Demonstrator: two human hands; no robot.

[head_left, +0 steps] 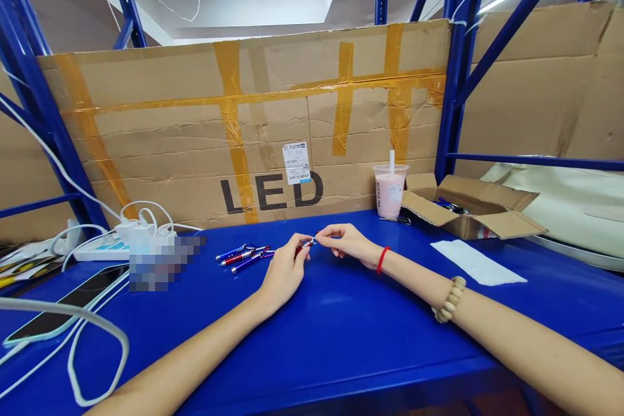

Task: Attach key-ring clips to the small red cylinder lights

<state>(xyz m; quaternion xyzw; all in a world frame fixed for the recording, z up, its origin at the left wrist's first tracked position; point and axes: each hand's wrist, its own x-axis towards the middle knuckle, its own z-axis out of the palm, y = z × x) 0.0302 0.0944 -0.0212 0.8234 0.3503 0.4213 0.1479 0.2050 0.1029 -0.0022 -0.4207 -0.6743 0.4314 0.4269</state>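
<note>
My left hand [287,268] is closed round a short red pen-like tube [303,246], its silver end pointing right. My right hand [347,244] has thumb and forefinger pinched together close by that silver end. Whatever sits between the right fingertips is too small to make out. Left of my hands, on the blue table [331,338], lie several similar shiny tubes: a blue pen-like tube [248,262] in front, a red pen-like tube [238,257] behind it, and another blue one [231,251] farthest back.
Right of centre at the back stands a pink drink cup [389,192] with a straw. Beside it is an opened cardboard box [470,224] with blue items, and a white paper sheet [478,262]. A phone [68,304], white cables [104,322] and a power strip [102,248] occupy the left.
</note>
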